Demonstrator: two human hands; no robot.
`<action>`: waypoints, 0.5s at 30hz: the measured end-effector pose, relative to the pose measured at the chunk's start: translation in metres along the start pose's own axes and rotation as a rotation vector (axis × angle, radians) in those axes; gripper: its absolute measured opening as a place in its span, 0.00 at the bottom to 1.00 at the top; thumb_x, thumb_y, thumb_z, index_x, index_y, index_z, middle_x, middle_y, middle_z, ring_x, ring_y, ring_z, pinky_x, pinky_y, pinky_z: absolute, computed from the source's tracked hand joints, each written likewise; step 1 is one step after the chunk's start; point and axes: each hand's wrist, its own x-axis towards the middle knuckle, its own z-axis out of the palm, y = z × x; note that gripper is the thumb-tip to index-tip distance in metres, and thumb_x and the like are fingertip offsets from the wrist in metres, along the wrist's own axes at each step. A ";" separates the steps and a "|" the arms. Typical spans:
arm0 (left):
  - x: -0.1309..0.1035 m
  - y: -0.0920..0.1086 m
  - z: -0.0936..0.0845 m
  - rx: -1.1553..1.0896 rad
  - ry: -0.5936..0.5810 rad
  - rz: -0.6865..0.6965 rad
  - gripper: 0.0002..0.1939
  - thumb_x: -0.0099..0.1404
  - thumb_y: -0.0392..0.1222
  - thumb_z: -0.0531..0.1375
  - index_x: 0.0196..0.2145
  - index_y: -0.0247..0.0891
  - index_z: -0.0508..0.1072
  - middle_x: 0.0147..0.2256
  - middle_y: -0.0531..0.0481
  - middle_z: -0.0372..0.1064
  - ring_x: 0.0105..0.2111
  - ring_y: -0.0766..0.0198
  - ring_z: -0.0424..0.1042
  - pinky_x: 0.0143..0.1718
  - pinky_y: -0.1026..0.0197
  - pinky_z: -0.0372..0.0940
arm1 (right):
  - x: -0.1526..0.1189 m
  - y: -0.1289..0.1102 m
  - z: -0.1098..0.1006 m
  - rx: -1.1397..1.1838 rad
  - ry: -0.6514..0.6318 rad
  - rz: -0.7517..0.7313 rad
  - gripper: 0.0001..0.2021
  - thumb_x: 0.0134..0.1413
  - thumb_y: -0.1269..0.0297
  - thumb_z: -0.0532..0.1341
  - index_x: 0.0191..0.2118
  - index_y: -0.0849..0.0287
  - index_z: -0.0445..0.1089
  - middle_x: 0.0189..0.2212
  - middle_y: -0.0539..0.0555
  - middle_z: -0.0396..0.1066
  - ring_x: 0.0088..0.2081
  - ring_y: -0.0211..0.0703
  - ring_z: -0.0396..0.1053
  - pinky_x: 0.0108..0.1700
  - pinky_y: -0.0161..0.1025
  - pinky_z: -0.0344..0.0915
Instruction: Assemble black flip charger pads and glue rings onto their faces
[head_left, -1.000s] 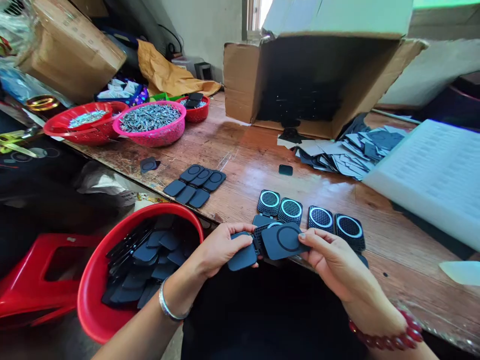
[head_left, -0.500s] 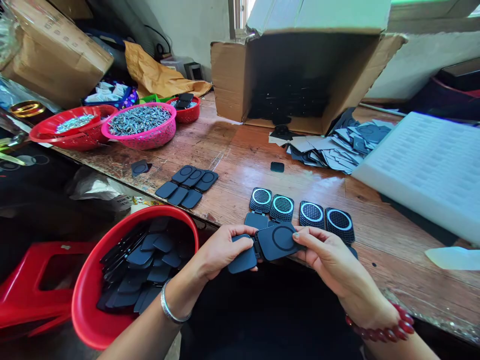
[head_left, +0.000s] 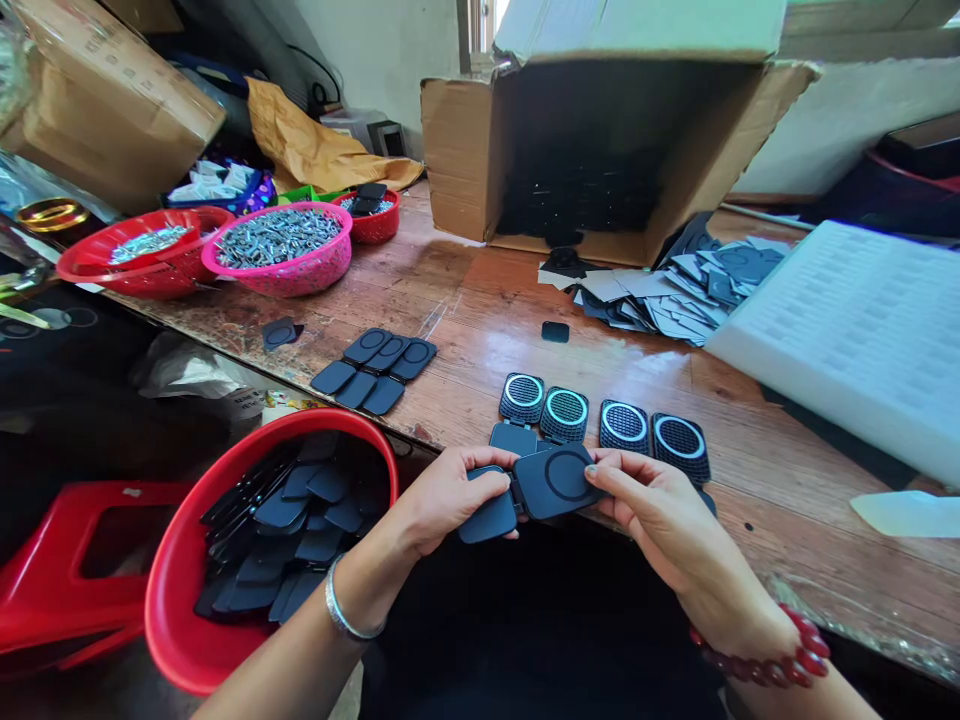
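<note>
Between both hands, over the table's front edge, is a black hinged two-panel piece (head_left: 559,482) with a ring outline on its larger panel. My left hand (head_left: 450,500) is closed on the smaller panel, thumb on top. My right hand (head_left: 645,500) pinches the right edge of the ringed panel. Just behind lie several hinged pieces (head_left: 566,414) with white rings over black mesh, partly hidden by the hands. To the left, black ringed pieces (head_left: 390,352) lie side by side in a block. A red tub (head_left: 161,600) below the table edge holds many black pieces.
A pink basket (head_left: 281,278) of small metal parts stands at the back left, with red baskets (head_left: 150,285) beside it. An open cardboard box (head_left: 456,160) is at the back. Grey and black sheets (head_left: 660,300) lie near a white foam tray (head_left: 840,350) on the right.
Almost nothing differs. The held piece's smaller panel has shifted very slightly up and right with my left hand; the right hand's pinch is unchanged.
</note>
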 end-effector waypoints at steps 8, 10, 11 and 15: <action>0.002 0.001 0.001 0.008 -0.006 0.002 0.21 0.52 0.40 0.65 0.45 0.33 0.76 0.26 0.49 0.76 0.25 0.61 0.76 0.26 0.61 0.74 | -0.002 -0.002 0.001 -0.031 0.030 -0.017 0.23 0.25 0.52 0.78 0.19 0.60 0.67 0.41 0.56 0.72 0.31 0.40 0.67 0.30 0.39 0.66; 0.001 0.002 0.002 0.014 -0.001 -0.002 0.20 0.52 0.40 0.65 0.45 0.33 0.77 0.26 0.49 0.76 0.26 0.61 0.76 0.26 0.60 0.74 | -0.002 -0.002 0.002 -0.042 0.037 -0.027 0.24 0.25 0.51 0.78 0.19 0.60 0.66 0.43 0.56 0.72 0.32 0.41 0.68 0.28 0.38 0.64; 0.001 0.002 0.002 0.017 0.001 -0.004 0.20 0.52 0.40 0.65 0.45 0.34 0.77 0.26 0.49 0.76 0.26 0.61 0.76 0.26 0.60 0.74 | -0.002 -0.002 0.002 -0.051 0.040 -0.035 0.24 0.25 0.50 0.77 0.19 0.60 0.66 0.44 0.57 0.72 0.32 0.41 0.68 0.28 0.38 0.63; 0.000 0.003 0.003 0.017 0.004 -0.004 0.20 0.53 0.40 0.65 0.44 0.34 0.77 0.27 0.49 0.76 0.26 0.61 0.76 0.27 0.60 0.74 | -0.002 -0.001 0.001 -0.081 0.035 -0.067 0.24 0.27 0.48 0.76 0.20 0.60 0.67 0.46 0.58 0.73 0.33 0.42 0.69 0.27 0.37 0.63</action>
